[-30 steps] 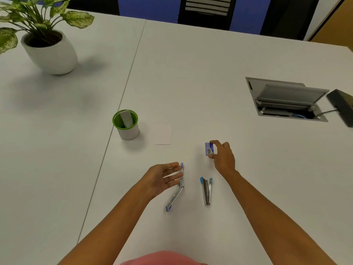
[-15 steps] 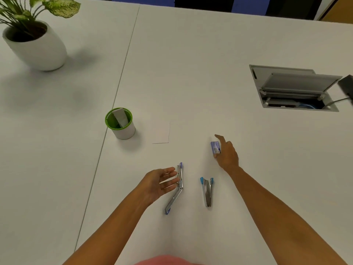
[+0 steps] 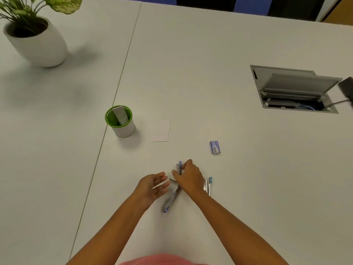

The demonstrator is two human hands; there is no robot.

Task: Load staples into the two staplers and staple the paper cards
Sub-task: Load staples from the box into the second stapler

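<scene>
While the left hand (image 3: 153,185) lies open, right hand (image 3: 189,175) seemingly pinching hinged-open metal stapler (image 3: 172,197), small staple box (image 3: 215,147) apart.

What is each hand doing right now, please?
Left hand: open, empty, beside the opened stapler.
Right hand: fingers on the opened stapler's upper arm; a firm grip cannot be told.

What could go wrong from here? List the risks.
1. The right hand reaches across onto the opened stapler; its arm could knock the second stapler lying just beside the wrist.
2. Fingers sit near the opened stapler's hinge, so a pinch seems possible if it snaps shut.
3. The staple box lies apart and still needs fetching.
</scene>
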